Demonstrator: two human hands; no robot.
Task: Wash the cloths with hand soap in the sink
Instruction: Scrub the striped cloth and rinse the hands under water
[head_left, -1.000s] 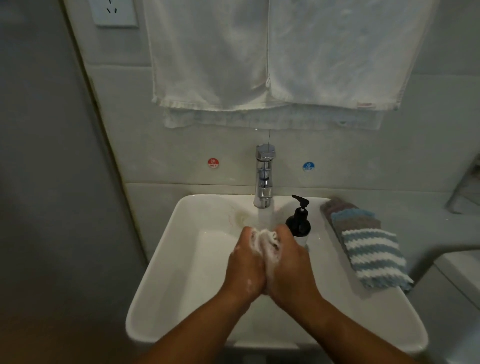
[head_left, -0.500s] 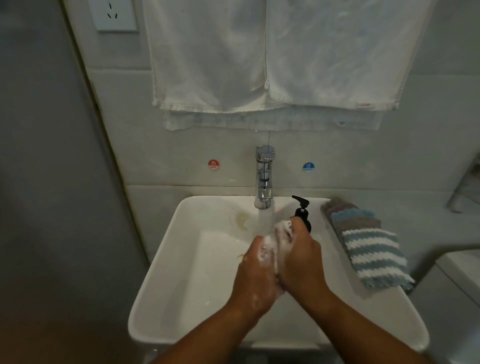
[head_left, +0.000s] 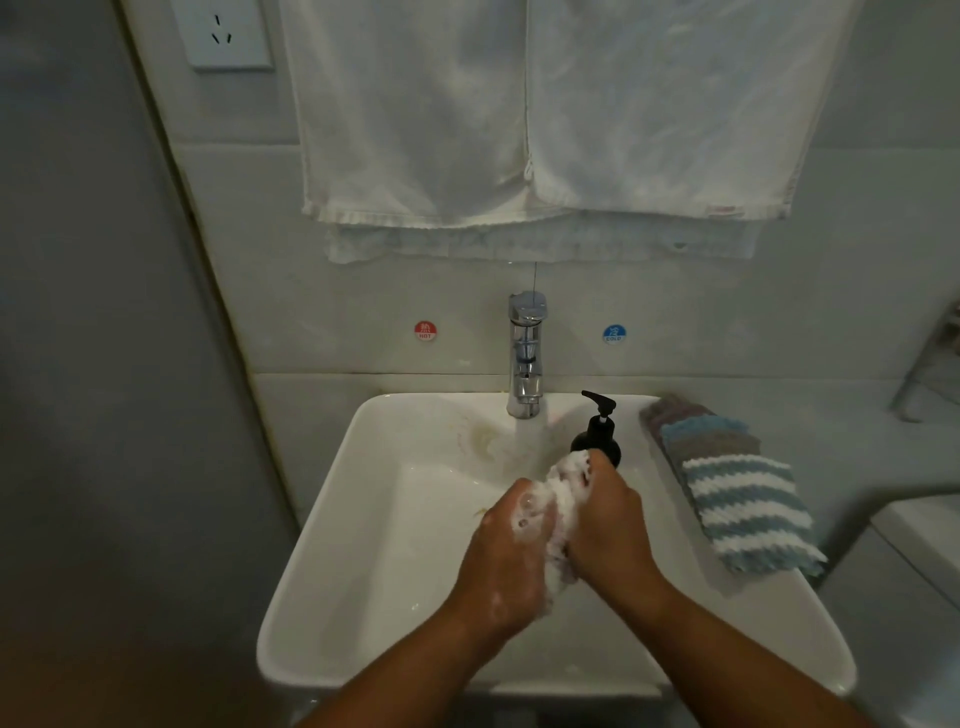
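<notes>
Both hands clamp together on the sudsy white cloth (head_left: 565, 486), left hand (head_left: 511, 564) trailing, right hand (head_left: 609, 525) ahead; its long axis points toward the running chrome tap (head_left: 527, 358).

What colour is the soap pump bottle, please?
The bottle is black, clearest in the head view.

Single wide-angle camera, worn on the person's head, looks forward and down from close above the white sink (head_left: 353, 519), facing the tiled wall (head_left: 363, 291). The faucet (head_left: 525, 358) sits at frame centre and hanging towels (head_left: 519, 114) fill the top. Both forearms (head_left: 405, 670) enter from the bottom edge, with the left hand (head_left: 506, 551) and right hand (head_left: 608, 525) just below centre.
</notes>
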